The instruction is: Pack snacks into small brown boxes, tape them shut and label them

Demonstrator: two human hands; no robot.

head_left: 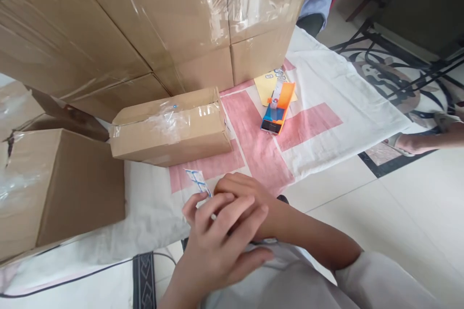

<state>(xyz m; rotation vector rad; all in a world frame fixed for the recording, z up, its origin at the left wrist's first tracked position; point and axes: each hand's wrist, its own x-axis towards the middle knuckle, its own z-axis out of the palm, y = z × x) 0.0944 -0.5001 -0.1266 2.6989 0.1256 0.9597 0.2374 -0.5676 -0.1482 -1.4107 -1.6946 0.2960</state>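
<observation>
At lower centre, the left hand [221, 236] spreads loosely over the curled right hand [246, 188], perhaps steadying the printed strip [197, 180]; I cannot tell whether either grips it.

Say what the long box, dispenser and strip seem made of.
Long box: cardboard, matte brown, judging by its creased edges and flaps. Dispenser: probably plastic, smooth, with a bright orange, molded-looking body. Strip: paper or film, perhaps, being thin; finish unclear.

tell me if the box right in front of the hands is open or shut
Shut: the box has its top closed, with clear tape across it.
</observation>
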